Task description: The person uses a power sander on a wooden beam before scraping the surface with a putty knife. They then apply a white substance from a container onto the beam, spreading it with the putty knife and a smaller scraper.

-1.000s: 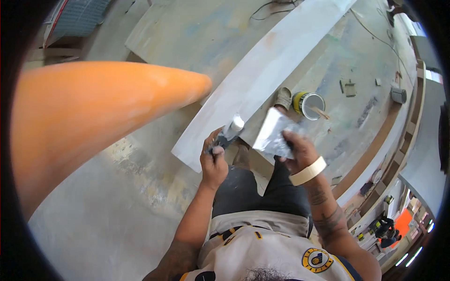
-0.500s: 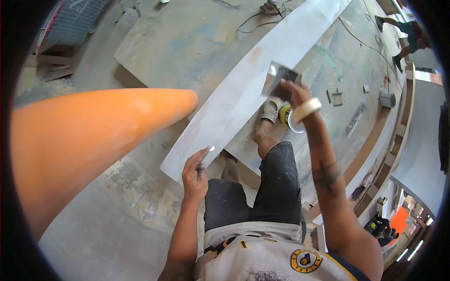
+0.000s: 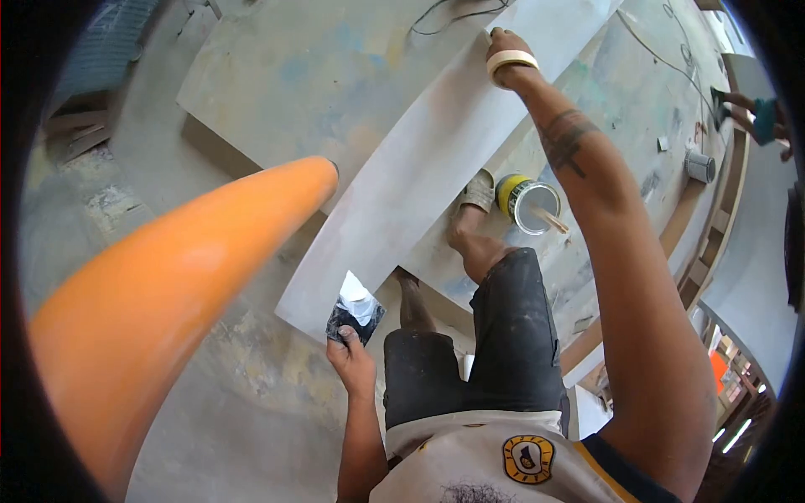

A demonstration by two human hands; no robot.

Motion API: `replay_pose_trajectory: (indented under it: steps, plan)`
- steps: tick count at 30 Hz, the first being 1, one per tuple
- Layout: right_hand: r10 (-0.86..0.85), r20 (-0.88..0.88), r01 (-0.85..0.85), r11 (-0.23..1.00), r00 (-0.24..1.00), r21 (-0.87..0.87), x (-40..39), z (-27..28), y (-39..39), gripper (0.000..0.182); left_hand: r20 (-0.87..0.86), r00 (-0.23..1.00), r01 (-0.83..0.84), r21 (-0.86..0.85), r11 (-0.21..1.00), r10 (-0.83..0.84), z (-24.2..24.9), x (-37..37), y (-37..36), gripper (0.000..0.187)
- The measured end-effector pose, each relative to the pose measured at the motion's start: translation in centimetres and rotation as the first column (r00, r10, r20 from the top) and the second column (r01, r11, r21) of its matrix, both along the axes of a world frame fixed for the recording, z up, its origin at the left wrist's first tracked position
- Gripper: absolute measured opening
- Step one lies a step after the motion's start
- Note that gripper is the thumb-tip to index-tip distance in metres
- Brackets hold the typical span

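In my left hand (image 3: 352, 365) is a dark square putty spreader (image 3: 342, 318) loaded with white putty (image 3: 356, 295), above the near end of the long white panel (image 3: 419, 168). My right hand (image 3: 508, 49) reaches farther along, with closed fingers at the panel's left edge. A thin pale edge by those fingers belongs to the spreader it grips; the rest is hidden under the hand. A roll of masking tape (image 3: 513, 60) circles my right wrist. Beside my foot stands an open can (image 3: 537, 208) with a stick in it.
A big orange curved piece (image 3: 210, 251) rises at the left, its tip close to the panel. Cables (image 3: 457, 18) lie at the top. A grey can (image 3: 699, 167) stands at the right, near a wooden frame (image 3: 713, 220). Another person (image 3: 761, 117) is at the far right.
My right hand has moved up and away with its spreader, from mid-air down to the panel. The left hand has turned, so its spreader and putty now face the camera.
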State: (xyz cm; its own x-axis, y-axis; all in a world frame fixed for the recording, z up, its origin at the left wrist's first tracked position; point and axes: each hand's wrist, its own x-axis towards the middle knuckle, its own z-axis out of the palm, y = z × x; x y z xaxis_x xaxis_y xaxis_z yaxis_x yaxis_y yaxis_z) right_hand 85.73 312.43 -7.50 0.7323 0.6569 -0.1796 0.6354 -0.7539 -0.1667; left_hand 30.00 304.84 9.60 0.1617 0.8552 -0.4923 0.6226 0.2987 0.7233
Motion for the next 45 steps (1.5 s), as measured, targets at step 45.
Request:
replay_pose_trajectory:
  steps: [45]
  plan:
    - [0.029,-0.079,-0.031,0.999,0.996,-0.02,-13.2,-0.6,-2.4,0.029,0.086,0.996,-0.036,0.12,0.992,0.026,0.2,-2.9,1.6,0.042]
